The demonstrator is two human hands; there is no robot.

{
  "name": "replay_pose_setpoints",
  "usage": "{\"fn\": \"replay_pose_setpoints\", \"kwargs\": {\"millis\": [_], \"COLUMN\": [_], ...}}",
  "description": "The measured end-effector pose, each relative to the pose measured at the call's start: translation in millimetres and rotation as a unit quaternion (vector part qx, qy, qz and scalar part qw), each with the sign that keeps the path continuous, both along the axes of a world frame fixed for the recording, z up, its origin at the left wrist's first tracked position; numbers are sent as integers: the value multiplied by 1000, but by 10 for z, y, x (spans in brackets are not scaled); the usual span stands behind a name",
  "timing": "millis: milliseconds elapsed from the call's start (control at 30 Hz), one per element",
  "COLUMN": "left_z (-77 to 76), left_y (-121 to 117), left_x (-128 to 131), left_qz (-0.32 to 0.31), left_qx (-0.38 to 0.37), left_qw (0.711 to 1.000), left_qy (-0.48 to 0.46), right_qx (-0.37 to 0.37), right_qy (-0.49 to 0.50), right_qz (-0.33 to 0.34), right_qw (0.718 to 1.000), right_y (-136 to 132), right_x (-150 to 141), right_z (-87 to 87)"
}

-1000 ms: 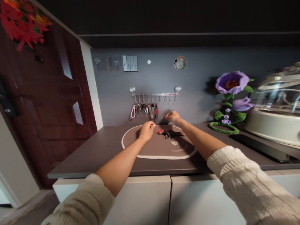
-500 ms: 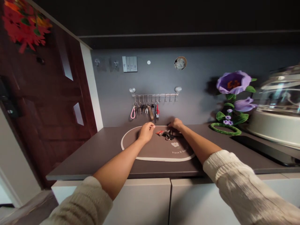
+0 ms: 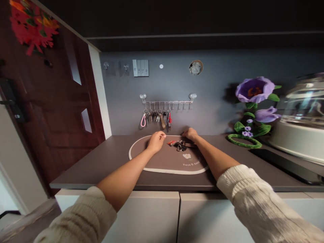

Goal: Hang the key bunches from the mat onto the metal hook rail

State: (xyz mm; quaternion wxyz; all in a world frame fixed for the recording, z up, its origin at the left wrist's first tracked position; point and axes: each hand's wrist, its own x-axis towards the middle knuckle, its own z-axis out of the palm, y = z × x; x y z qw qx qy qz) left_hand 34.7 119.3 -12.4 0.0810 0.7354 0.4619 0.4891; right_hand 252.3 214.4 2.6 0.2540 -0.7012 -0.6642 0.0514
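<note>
My left hand [image 3: 157,141] hovers over or rests on the left back part of a brown oval mat [image 3: 162,163], its fingers curled together; whether anything is in them is hidden. At the mat's back right edge, my right hand [image 3: 190,134] has its fingers closed, with a small dark bit at the fingertips that I cannot make out. Between the hands lies a bunch of keys [image 3: 180,146] with a red tag [image 3: 171,143]. A dark brown strap [image 3: 190,145] extends from the bunch under my right wrist.
On the wall behind, a clear hook rail [image 3: 168,102] carries several key rings, including a pink loop [image 3: 143,120] and a red strap [image 3: 169,118]. To the right stand purple knitted flowers [image 3: 255,90], a black slab [image 3: 283,165] and a domed appliance [image 3: 291,135]. A dark shelf [image 3: 177,20] overhangs.
The view has shifted slightly. The keys and red tag sit a little further left in the picture, with the red tag shifted slightly. Both hands keep nearly the same pose.
</note>
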Motion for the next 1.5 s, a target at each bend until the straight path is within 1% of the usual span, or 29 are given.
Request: {"fn": "replay_pose_setpoints", "kwargs": {"millis": [100,333,567,667,733,833,967,1167,1333,1433,1500], "left_z": [15,36,32,32,36,51,74,91,111,116,118], "left_y": [-15,-47,-26,-12,-10,-21,-38,-29,-47,-49,-45], "left_x": [0,-4,-16,-17,-15,-7,10,19,25,29,34], "left_qz": [3,3,4,1,-4,-8,-4,-13,-29,-38,-38], "left_qx": [-3,-2,6,9,11,14,13,11,-2,-15,-23], "left_qw": [1000,1000,1000,1000,1000,1000,1000,999,997,996,995], "left_qy": [-2,3,8,10,9,3,-19,-41,-66,-80,-92], "right_qx": [-16,2,35,52,63,78,67,31,-11,-14,-24], "right_qy": [-24,-47,-18,10,35,93,161,197,210,235,259], "right_qz": [-10,26,64,83,109,165,252,356,404,415,411], "right_qw": [1000,999,997,995,991,979,952,913,890,879,874], "right_y": [-59,-247,-401,-473,-512,-553,-605,-701,-704,-682,-681], "right_x": [-22,-62,-99,-152,-194,-260,-351,-479,-543,-570,-591], "right_z": [25,101,221,291,327,359,376,368,315,293,287]}}
